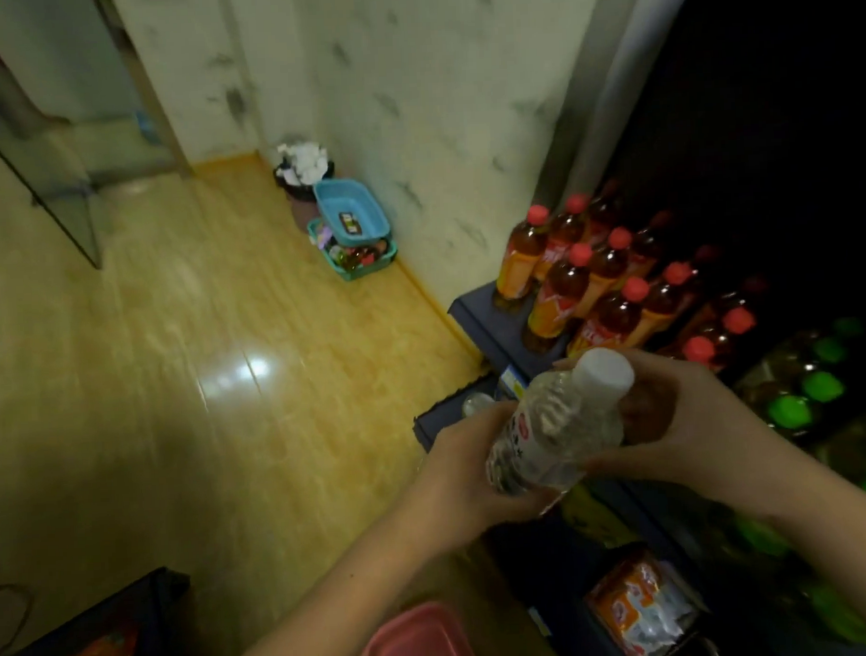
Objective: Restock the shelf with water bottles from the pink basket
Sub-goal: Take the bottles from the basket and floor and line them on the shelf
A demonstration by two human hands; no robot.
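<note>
the pink basket (422, 640) sits at the bottom edge, just beneath the forearms. above it, the left hand (468, 466) wraps around the lower body of a clear water bottle (554, 424), and the right hand (679, 412) curls around its upper part near the white cap; the bottle tilts. just beyond, the dark shelf (487, 321) holds red-capped tea bottles (587, 293), green-capped ones (811, 388) to the right. open wooden floor (201, 360) spreads left toward teal tubs (354, 227) by the wall.
</note>
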